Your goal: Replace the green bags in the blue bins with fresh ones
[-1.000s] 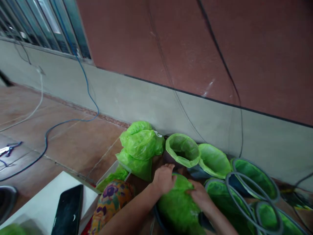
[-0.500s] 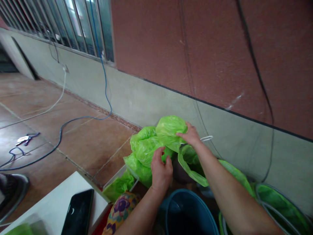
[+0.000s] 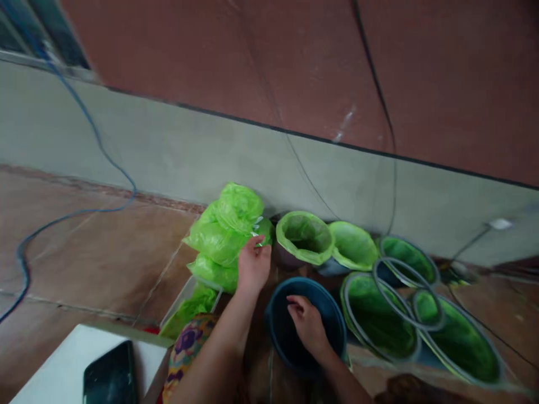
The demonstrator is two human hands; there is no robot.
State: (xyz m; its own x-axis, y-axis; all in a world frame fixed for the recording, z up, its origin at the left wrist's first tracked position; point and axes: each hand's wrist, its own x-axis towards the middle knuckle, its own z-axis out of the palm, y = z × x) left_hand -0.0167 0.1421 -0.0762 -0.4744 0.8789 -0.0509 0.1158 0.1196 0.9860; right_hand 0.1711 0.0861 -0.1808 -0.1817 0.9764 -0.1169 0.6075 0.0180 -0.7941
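Tied green plastic bags (image 3: 219, 230) are heaped against the wall, bulging, with a white string or tie at the heap's right side. My left hand (image 3: 254, 262) is at the right edge of this heap, fingers slightly bent and apart, with nothing visible in them; whether it touches the plastic I cannot tell. My right hand (image 3: 309, 325) hangs above the mouth of a blue bin (image 3: 274, 336), its fingers loosely curled and apart, holding nothing visible. The blue bin looks dark inside, without a green liner. Behind it stands a bin with a green bag liner (image 3: 290, 255).
More green-lined bins (image 3: 357, 249) stand to the right along the wall. Loose grey rings (image 3: 381, 280) lie across them. At left are a white tray (image 3: 179, 300) with green plastic, a white stool or box (image 3: 63, 359), a phone (image 3: 110, 373) and a blue cable (image 3: 90, 212).
My right hand has left the top green bag and moved down to the blue bin. The view has turned right, showing more lined bins. My left hand stays by the heap.
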